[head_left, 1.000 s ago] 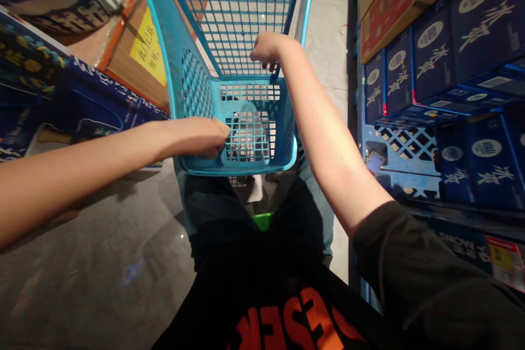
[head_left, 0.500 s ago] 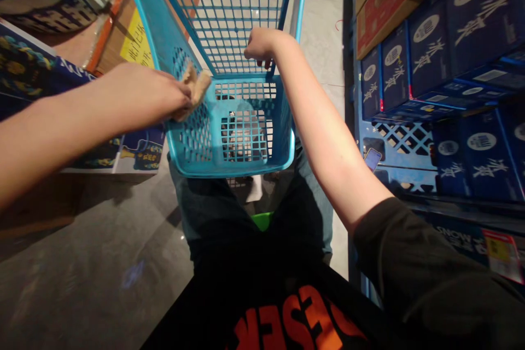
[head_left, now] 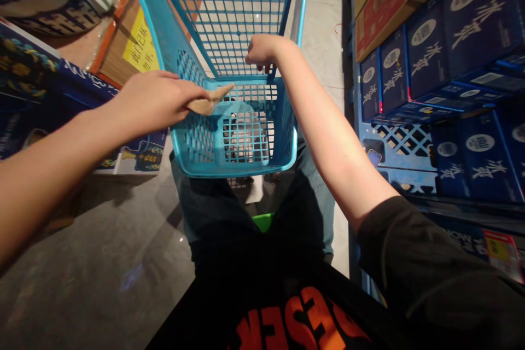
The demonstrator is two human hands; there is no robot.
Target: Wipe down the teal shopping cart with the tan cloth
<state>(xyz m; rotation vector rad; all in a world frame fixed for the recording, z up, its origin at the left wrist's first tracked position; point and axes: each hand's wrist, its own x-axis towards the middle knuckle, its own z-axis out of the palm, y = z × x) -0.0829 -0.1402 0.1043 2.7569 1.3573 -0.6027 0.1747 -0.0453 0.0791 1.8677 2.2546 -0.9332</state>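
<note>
A light blue plastic mesh shopping cart (head_left: 241, 136) stands in front of me, its deep basket reaching away from my body. My left hand (head_left: 158, 101) pinches a crumpled tan cloth (head_left: 211, 99) and presses it onto the cart's upper left rim. My right hand (head_left: 262, 52) is hooked over the top edge of the mesh divider further along the cart, with its fingers curled behind the edge. The fingertips are partly hidden.
Dark blue cartons with white oval labels and brown-red cartons (head_left: 381, 13) are stacked on a blue pallet (head_left: 404, 147) at right, with a phone (head_left: 374, 157) lying on it. Printed blue boxes (head_left: 139, 156) stand at left, on a polished floor (head_left: 102, 262).
My left hand has moved from the cart's left wall toward the rim, and the cloth now lies flatter along it. My right hand stays in almost the same place.
</note>
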